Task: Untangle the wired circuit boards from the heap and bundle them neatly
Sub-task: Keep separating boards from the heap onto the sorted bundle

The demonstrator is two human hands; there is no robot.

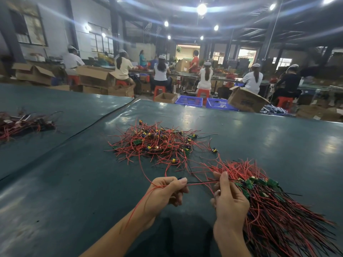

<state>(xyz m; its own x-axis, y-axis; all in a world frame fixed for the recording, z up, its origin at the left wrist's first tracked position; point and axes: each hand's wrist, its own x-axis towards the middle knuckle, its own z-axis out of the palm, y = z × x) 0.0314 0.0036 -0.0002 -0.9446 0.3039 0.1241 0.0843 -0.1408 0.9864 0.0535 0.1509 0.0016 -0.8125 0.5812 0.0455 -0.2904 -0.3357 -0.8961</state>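
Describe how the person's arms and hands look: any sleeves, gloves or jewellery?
No sleeves are in view; both arms are uncovered. The left hand and the right hand wear no gloves. A small ring seems to sit on a right-hand finger. No watch or bracelet shows.

Left hand [167, 190] pinches wire [202, 182]; right hand [230, 203] grips bundle [269, 204]; heap [157, 143] beyond.

The table [259, 138] wore a smooth, dark sheet, vinyl by its look, with a patchy sheen; the wires [156, 145] had smooth red plastic sleeves; the boards [272, 183] were green and faintly glossy; boxes [245, 101] were matt brown cardboard; crates [189, 101] blue plastic.
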